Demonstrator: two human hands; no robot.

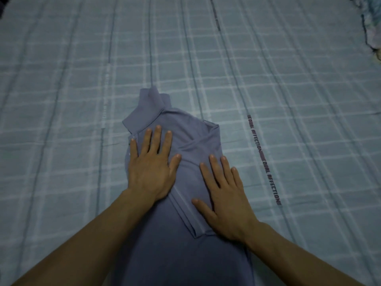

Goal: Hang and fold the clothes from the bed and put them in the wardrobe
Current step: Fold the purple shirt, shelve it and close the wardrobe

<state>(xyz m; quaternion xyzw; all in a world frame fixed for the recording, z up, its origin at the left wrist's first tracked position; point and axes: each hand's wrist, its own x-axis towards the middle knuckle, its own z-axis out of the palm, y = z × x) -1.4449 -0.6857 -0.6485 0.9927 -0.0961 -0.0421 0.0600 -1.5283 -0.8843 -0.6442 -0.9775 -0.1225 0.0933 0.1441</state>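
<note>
Both hands press flat on a blue-grey polo shirt (185, 131) lying on the bed (61, 79).

The shirt lies in the middle of the checked bedsheet, folded narrow, its long axis running from the near edge away to the far side, tilted slightly left; the collar (148, 108) points far and a little left, and the hem end runs out of view at the near edge. A folded sleeve lies across its right side. The left hand (151, 166) rests palm-down on the chest just below the collar, its grip spread wide and holding nothing. The right hand (224, 199) lies palm-down on the right side, nearer, its grip likewise spread. Both bare forearms reach in from the near corners, wrists low.
</note>
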